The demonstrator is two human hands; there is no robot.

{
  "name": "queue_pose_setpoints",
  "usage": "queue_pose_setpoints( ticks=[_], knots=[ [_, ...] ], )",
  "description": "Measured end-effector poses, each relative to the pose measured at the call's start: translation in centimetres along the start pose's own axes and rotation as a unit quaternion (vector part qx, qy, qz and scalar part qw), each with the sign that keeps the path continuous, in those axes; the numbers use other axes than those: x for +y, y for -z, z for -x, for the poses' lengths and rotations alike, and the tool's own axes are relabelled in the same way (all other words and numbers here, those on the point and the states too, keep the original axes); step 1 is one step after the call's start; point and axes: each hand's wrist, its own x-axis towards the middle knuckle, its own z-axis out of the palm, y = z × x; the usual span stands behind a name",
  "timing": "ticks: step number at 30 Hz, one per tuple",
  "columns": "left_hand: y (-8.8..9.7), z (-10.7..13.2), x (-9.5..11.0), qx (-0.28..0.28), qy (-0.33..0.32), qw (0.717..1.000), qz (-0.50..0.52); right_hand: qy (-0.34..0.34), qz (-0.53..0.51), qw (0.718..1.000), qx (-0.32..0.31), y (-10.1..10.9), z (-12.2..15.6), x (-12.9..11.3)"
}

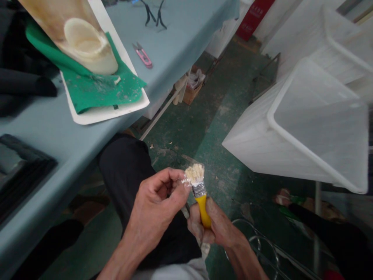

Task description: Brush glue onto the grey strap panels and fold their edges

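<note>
My right hand [212, 227] is closed round the yellow handle of a small paintbrush [199, 194], held upright over my lap with its pale, clogged bristles up. My left hand [159, 198] is curled beside the brush, thumb and fingertips pinching at the left side of the bristles. Both hands are above my dark trouser leg [128, 167], off the table's edge.
A grey-blue table [175, 42] lies to the left with a white board [107, 112], green mat [96, 87], a cream shoe-shaped form [84, 44], pink snips [142, 55] and black pliers [154, 15]. White plastic crates [309, 124] stand at the right on a green floor. Another person's foot [284, 198] shows at lower right.
</note>
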Motion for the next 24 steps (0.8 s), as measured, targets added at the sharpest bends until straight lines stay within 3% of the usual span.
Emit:
queue_pose_setpoints(
  ticks=[3,9,17,24],
  knots=[
    [0.0,-0.1,0.2,0.001,-0.016,1.0,-0.02,-0.004,-0.003,0.998,-0.062,0.2,-0.1,-0.5],
    [0.0,-0.7,0.3,0.008,-0.006,1.0,-0.02,-0.002,0.027,0.999,-0.045,0.3,-0.5,-1.0],
    [0.3,-0.7,-0.2,0.001,-0.001,0.999,-0.048,0.043,0.021,0.997,0.057,0.0,-1.3,0.6],
    [1.0,-1.0,-1.5,-0.029,-0.042,0.988,-0.143,0.075,0.044,0.989,0.119,-0.2,-1.0,0.9]
  ],
)
